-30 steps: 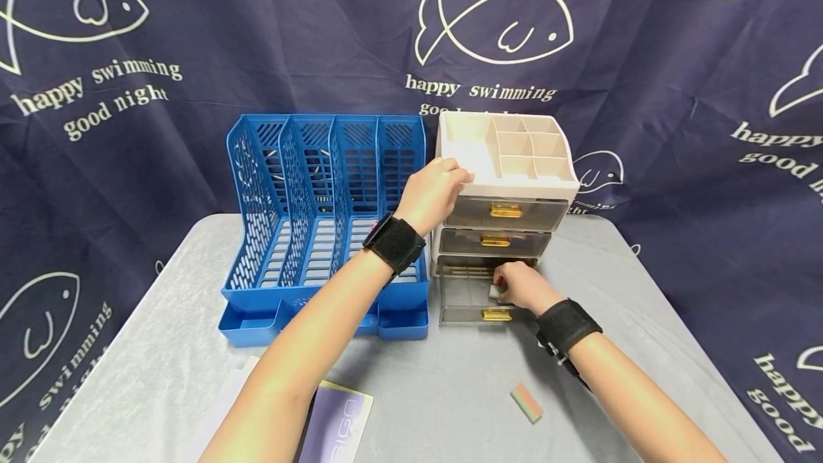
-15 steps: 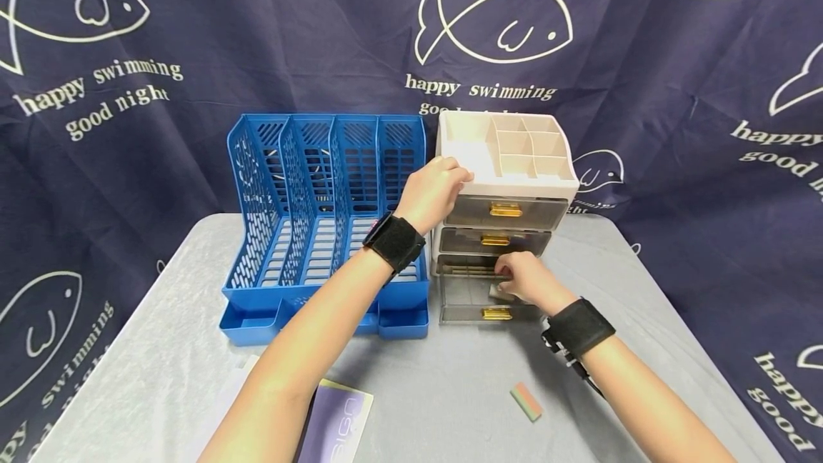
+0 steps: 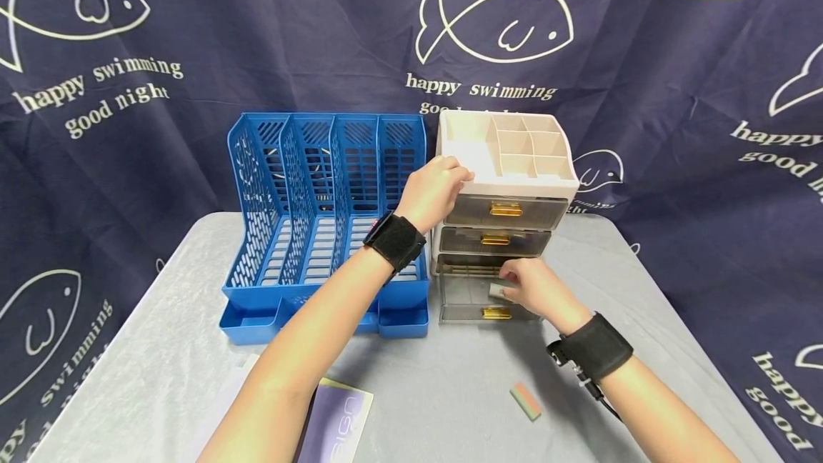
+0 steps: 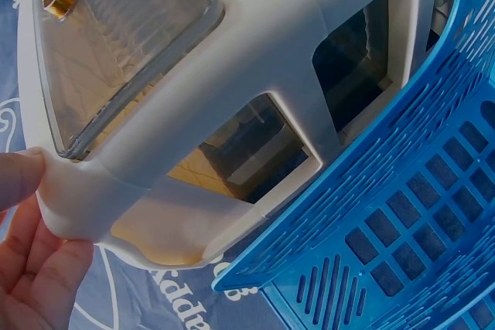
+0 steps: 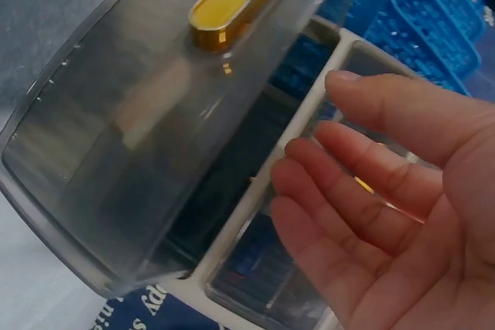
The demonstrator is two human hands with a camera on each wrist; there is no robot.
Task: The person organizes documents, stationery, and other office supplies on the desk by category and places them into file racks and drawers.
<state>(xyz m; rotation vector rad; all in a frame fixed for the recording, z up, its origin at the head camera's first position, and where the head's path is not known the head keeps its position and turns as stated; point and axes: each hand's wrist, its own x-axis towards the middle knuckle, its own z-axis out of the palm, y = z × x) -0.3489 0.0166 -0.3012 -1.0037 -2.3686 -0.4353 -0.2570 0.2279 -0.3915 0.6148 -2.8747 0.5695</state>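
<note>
A white desk organizer (image 3: 522, 187) with smoky clear drawers and gold handles stands at centre right. My left hand (image 3: 434, 191) grips its upper front left corner; the thumb and curled fingers (image 4: 39, 256) show in the left wrist view. The bottom drawer (image 3: 458, 314) is pulled out. In it lie a small pale block (image 3: 498, 291), seemingly an eraser, and thin pencil-like sticks (image 3: 472, 270) at the back. Over the drawer's right side is my right hand (image 3: 539, 288), its fingers (image 5: 340, 191) relaxed and holding nothing in the right wrist view.
Left of the organizer stands a blue file rack (image 3: 257, 304) with upright dividers and front trays. A pink and green eraser (image 3: 526, 401) lies on the grey-covered table (image 3: 437, 391). Near the front edge is a purple booklet (image 3: 334, 424), partly behind my left forearm.
My right hand has let go of the pale block, which stays in the drawer, and its wrist has drawn back to the right. The left hand has not moved.
</note>
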